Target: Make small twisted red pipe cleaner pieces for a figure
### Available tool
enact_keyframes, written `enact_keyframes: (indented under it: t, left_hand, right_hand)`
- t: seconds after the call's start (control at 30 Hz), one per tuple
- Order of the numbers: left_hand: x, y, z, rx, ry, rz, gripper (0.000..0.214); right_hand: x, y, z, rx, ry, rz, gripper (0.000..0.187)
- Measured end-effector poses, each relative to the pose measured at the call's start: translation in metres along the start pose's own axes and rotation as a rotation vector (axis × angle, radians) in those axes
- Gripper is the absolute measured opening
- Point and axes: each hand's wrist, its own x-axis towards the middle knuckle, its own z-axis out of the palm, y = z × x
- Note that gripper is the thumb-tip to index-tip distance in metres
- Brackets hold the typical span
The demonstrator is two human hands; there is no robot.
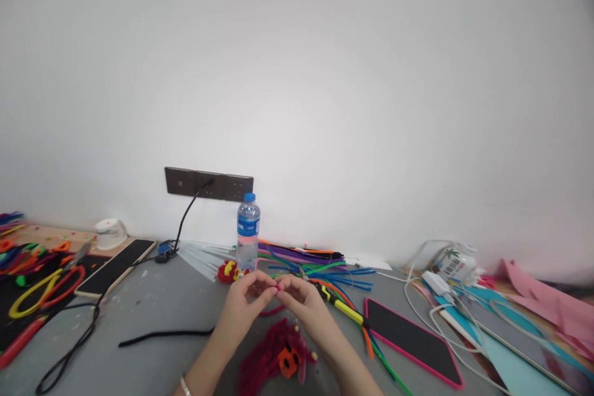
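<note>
My left hand (pixel 244 304) and my right hand (pixel 307 304) meet fingertip to fingertip above the grey table mat. Both are closed in a pinch on a small piece of pink pipe cleaner (pixel 272 311), mostly covered by the fingers. Below them, between my forearms, lies a dark red fuzzy figure (pixel 264 352) with an orange face piece and yellow tips. A black pipe cleaner (pixel 162 336) reaches out to the left of my left forearm. Behind my left hand sits a small red and yellow fuzzy piece (pixel 227 271).
A water bottle (pixel 248 229) stands near the wall, before loose pipe cleaners (pixel 306 255). Rightward are a yellow-black tool (pixel 346 310), a pink-edged phone (pixel 413 341) and white cables. Leftward lie another phone (pixel 116 267), scissors (pixel 55 291) and a black cable (pixel 74 349).
</note>
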Motion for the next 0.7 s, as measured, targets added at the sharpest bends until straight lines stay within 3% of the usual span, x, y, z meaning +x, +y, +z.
enact_keyframes:
  t: [0.27, 0.53, 0.7]
  left_hand:
    - [-0.002, 0.002, 0.001, 0.087, 0.030, 0.076, 0.011]
    - [-0.003, 0.009, 0.004, 0.326, 0.127, 0.421, 0.015]
    - [-0.005, 0.013, -0.002, 0.427, 0.037, 0.559, 0.017]
  right_hand:
    - [-0.004, -0.009, -0.006, -0.048, -0.008, 0.010, 0.031]
    - [-0.007, -0.013, -0.006, 0.083, -0.066, 0.090, 0.027]
    - [-0.008, -0.013, -0.012, 0.174, -0.150, 0.161, 0.025]
